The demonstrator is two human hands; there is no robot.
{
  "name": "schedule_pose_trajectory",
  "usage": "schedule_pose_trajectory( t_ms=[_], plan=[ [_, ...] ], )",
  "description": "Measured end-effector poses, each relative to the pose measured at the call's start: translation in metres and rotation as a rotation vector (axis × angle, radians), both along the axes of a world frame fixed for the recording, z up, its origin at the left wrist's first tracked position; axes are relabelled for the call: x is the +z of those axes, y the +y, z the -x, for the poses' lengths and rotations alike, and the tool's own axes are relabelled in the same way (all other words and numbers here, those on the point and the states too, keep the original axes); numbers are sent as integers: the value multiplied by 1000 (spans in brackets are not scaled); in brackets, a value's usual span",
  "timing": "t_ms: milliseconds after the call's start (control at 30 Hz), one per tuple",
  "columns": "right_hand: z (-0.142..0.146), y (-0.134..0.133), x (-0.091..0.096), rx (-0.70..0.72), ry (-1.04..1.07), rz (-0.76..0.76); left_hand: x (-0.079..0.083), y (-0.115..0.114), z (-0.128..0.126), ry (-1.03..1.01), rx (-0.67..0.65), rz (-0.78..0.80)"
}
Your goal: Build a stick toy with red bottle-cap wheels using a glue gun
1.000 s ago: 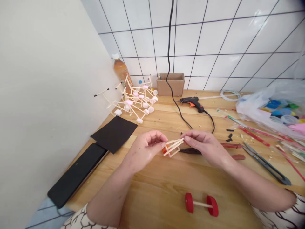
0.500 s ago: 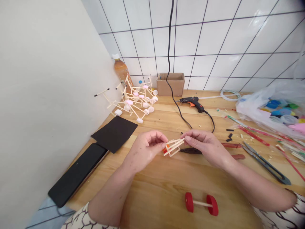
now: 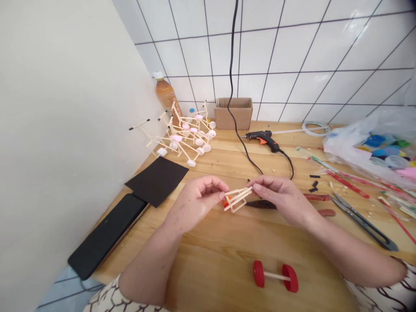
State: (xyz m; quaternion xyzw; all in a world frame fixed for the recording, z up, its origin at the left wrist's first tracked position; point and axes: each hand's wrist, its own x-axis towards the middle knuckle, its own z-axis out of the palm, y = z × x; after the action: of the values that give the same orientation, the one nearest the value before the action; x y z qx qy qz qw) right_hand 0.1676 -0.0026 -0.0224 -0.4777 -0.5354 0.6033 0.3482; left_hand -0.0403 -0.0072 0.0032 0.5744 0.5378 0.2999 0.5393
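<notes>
A small frame of pale wooden sticks (image 3: 237, 198) is held just above the wooden table (image 3: 208, 242) between both hands. My left hand (image 3: 197, 200) pinches its left end with closed fingers, and something orange shows behind that end. My right hand (image 3: 282, 198) pinches the right end with its fingertips. A stick axle with two red cap wheels (image 3: 274, 276) lies on the table nearer to me, touched by neither hand.
A black glue gun (image 3: 264, 138) with its cord lies behind the hands, near a cardboard box (image 3: 233, 113). Finished stick-and-cap models (image 3: 186, 138) and a bottle (image 3: 163, 92) stand at the back left. A black sheet (image 3: 157, 179) and phone (image 3: 107, 234) lie left; scissors (image 3: 364, 221), pliers, straws and a bag of caps (image 3: 377, 145) right.
The hands and stick frame stay almost still. The view has shifted slightly, so everything sits a little higher in the frame.
</notes>
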Motion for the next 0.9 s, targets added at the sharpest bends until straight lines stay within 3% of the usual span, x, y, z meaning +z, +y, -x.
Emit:
schedule_pose_trajectory(
  t_ms=[333,700,900],
  plan=[
    [1,0,0,4,24,5,3,-3,-3,-1,26,-3],
    [0,0,3,-10,17,-6,7,-6,0,116,-137,-59],
    [1,1,2,-20,11,-9,8,-5,1,87,-150,-61]
  ],
)
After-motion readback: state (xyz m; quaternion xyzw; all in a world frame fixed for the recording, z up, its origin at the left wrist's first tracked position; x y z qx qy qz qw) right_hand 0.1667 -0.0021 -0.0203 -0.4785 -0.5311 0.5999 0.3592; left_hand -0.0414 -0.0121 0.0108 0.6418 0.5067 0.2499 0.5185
